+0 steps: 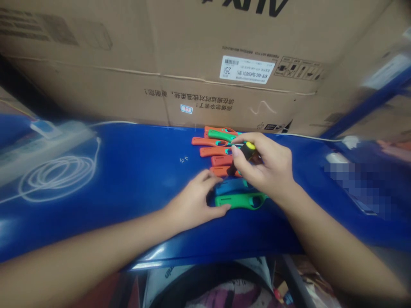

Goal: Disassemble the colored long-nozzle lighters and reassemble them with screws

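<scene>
A column of long-handled lighters lies on the blue table, their slim handles pointing left. Several are orange, such as the orange lighter (210, 152); a green lighter (220, 135) rests among them at the far end. Nearest me are a blue lighter (231, 186) and another green lighter (236, 201). My left hand (195, 199) brackets the left ends of these two, thumb on the green one and fingers by the blue one. In my right hand (268, 164), closed over the column, is a screwdriver (246, 152) with a black and yellow handle. Its tip is hard to make out.
A large cardboard box (128, 94) stands along the table's back edge. On the left lie a coiled white cable (61, 177) and a power strip (48, 143) with a plug in it. A pixelated flat object (356, 188) lies to the right on the blue table (144, 171).
</scene>
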A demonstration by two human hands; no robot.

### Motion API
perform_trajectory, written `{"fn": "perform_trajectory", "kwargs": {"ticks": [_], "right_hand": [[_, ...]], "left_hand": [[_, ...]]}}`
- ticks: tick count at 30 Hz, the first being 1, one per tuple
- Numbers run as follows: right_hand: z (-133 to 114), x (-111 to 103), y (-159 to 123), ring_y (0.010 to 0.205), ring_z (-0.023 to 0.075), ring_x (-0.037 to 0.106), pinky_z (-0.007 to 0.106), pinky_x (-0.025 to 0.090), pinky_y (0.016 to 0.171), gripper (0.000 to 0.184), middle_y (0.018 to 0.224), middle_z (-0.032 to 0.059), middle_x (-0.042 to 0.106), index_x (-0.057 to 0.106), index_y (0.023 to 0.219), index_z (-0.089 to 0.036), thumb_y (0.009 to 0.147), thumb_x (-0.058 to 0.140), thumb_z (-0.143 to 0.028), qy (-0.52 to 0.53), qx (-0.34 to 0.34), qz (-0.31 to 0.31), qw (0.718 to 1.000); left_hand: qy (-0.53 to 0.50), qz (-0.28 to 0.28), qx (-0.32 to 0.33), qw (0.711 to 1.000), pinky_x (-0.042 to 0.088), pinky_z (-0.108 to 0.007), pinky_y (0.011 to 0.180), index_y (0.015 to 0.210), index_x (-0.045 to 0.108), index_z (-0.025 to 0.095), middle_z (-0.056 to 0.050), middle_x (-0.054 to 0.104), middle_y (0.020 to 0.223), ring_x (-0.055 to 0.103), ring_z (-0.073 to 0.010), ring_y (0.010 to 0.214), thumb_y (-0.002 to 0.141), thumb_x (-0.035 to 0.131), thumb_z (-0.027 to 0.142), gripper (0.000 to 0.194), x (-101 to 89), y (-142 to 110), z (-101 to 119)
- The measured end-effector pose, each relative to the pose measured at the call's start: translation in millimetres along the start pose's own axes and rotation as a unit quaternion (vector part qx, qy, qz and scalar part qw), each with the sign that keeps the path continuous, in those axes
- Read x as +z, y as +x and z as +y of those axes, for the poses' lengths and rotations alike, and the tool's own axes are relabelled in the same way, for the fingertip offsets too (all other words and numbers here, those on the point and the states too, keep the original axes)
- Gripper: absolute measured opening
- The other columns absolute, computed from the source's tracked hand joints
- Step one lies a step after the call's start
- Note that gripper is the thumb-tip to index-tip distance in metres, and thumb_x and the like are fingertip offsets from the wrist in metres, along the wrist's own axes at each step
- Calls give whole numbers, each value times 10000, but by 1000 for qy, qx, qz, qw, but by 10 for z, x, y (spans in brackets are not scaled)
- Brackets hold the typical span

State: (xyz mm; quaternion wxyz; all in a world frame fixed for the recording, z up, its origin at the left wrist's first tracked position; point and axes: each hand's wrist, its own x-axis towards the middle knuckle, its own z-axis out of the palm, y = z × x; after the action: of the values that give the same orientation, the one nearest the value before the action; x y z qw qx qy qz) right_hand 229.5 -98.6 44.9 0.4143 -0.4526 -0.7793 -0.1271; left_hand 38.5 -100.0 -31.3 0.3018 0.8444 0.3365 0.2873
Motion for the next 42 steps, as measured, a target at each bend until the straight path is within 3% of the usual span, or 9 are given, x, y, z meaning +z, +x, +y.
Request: {"fn": "perform_trajectory", "kwargs": {"ticks": [8,12,16,19,23,27,34,39,42], "right_hand": [[-66,-34,8,645,151,632,278,480,619,210,853,47,736,699,1051,-204,946,560,-322,-11,-19,-13,1000],[-133,-75,9,659,166,646,290,503,659,178,757,35,718,723,928,-219,924,636,-375,-25,-40,8,999],[-172,-104,20,816,202,674,330,532,731,285,970,79,726,674,1186,-207,982,488,-277,-2,-51,-45,998],[-164,-129,32,909,224,673,340,531,737,345,1075,104,701,631,1260,-196,971,455,-263,-13,-57,-103,993],[-107,-147,45,876,201,695,303,522,794,191,965,67,742,664,1049,-195,972,531,-309,2,-65,-91,994],[-55,-171,81,1012,244,670,335,526,798,303,1159,125,696,583,1237,-176,967,490,-276,11,-58,-161,985],[-42,-199,115,976,223,666,333,511,825,305,1160,104,690,580,1223,-188,942,490,-265,75,-45,-176,981],[-124,-201,174,739,184,646,286,452,668,197,826,44,705,646,913,-189,957,512,-327,28,10,-160,987],[-165,-221,237,866,213,647,301,450,708,235,1042,103,694,632,1080,-164,957,483,-297,12,6,-195,981]], "left_hand": [[-1,9,12,1000,577,-385,894,1209,681,161,-103,648,1171,657,-239,997,839,735,396,441,-31,14,-1],[-4,0,22,1000,591,-364,847,1172,726,171,-95,697,1126,689,-208,909,861,622,192,328,-88,67,-27],[-5,-25,49,998,602,-345,831,1173,742,203,-86,706,1179,699,-218,968,809,548,84,429,-152,106,-37],[4,-29,66,997,600,-358,863,1132,759,217,-77,712,1167,699,-224,980,797,567,94,405,-185,117,-36],[13,-32,78,996,558,-400,977,1142,752,202,-81,731,1115,692,-237,1039,857,634,202,309,-207,137,-66],[13,-55,88,994,546,-390,985,1164,741,195,-88,735,1144,692,-231,1057,895,655,252,288,-231,174,-112],[16,-64,92,994,555,-378,943,1135,745,194,-86,737,1118,696,-227,1021,889,669,254,264,-245,203,-117],[37,-60,80,994,562,-354,893,1124,736,176,-83,735,1068,698,-224,971,888,662,214,250,-242,192,-75],[34,-51,69,996,566,-338,857,1143,727,173,-71,728,1013,694,-202,887,892,660,208,262,-238,183,-66]]}}
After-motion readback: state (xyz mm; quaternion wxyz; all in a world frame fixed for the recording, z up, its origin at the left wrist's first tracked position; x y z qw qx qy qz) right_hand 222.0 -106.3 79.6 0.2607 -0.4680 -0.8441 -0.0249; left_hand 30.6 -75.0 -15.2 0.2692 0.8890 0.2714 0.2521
